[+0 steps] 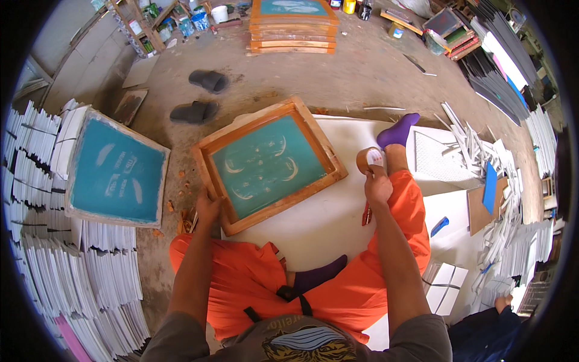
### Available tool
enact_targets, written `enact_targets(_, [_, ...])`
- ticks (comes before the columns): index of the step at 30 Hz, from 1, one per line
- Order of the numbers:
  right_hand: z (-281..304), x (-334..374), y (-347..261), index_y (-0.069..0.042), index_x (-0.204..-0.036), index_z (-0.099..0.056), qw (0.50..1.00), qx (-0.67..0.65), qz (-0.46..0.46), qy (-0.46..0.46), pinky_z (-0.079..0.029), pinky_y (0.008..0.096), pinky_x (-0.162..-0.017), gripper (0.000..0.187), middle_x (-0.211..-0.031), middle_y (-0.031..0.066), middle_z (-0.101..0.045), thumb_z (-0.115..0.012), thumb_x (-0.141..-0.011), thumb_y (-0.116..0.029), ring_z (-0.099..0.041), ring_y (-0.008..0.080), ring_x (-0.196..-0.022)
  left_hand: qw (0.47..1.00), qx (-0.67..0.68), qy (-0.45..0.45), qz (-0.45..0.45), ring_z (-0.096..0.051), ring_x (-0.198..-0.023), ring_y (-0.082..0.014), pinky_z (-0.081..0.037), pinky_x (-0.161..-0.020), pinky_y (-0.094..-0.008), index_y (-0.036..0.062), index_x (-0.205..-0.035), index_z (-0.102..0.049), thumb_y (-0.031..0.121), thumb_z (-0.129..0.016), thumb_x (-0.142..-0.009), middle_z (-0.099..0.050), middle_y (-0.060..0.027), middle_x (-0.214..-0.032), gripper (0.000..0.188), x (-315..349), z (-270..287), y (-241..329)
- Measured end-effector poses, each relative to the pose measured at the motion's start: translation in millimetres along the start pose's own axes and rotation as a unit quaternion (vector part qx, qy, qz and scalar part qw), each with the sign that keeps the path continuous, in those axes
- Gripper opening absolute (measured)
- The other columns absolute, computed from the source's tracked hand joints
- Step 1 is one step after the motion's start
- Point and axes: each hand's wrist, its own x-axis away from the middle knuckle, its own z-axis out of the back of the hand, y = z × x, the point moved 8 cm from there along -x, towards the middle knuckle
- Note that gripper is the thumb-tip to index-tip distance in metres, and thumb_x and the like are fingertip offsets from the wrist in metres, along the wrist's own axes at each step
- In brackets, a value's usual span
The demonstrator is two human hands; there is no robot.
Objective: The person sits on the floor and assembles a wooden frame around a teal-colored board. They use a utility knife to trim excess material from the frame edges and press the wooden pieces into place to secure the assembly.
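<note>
A wooden screen-printing frame [313, 133] with teal mesh, marked with pale curved shapes, lies tilted in front of me across a white sheet [338, 214]. My left hand [208, 208] has its fingers closed around the frame's near left corner. To the right of the frame, my right hand [378, 186] holds a roll of brown packing tape [363, 160] by its lower edge. Just below that hand is a slim red object [366, 214], partly covered, whose kind I cannot make out.
Another teal screen [114, 172] leans on stacked white sheets [84, 271] at left. Stacked frames [294, 36] and dark slippers [202, 111] are farther off. At right lie a blue cutter knife [439, 227], white offcut strips [482, 151] and a brown board [480, 205].
</note>
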Motion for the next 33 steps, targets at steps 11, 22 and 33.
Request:
enact_targets(11, [66, 63, -12, -0.006, -0.109, -0.073, 0.980, -0.135, 0.132, 0.061, -0.057, 0.0434, -0.078, 0.022, -0.103, 0.0124, -0.074, -0.074, -0.087, -0.006, -0.072, 0.0333, -0.092, 0.993, -0.031, -0.074, -0.089, -0.068, -0.105, -0.0410, -0.054, -0.091, -0.0479, -0.0023, -0.140, -0.055, 0.019, -0.086, -0.074, -0.068, -0.0225, -0.110, 0.075, -12, -54, 32])
enact_targets(22, [39, 58, 16, -0.010, -0.108, -0.073, 0.992, -0.014, 0.108, 0.058, -0.059, 0.0451, -0.080, 0.021, -0.105, 0.0104, -0.074, -0.073, -0.087, -0.009, -0.073, 0.0339, -0.095, 0.980, -0.091, -0.153, -0.088, -0.062, -0.118, -0.0425, -0.051, -0.098, -0.0478, 0.0030, -0.158, -0.041, 0.024, -0.085, -0.076, -0.061, -0.0248, -0.126, 0.096, -4, -60, 16])
enact_targets(33, [13, 45, 32, -0.009, -0.109, -0.072, 0.997, -0.003, 0.057, 0.044, -0.057, 0.0492, -0.080, 0.017, -0.110, 0.0124, -0.073, -0.070, -0.093, -0.014, -0.071, 0.0374, -0.097, 0.979, -0.093, -0.169, -0.066, -0.059, -0.130, -0.0424, -0.049, -0.108, -0.0482, 0.0019, -0.160, -0.037, 0.025, -0.081, -0.082, -0.056, -0.0263, -0.144, 0.093, 1, -59, 26])
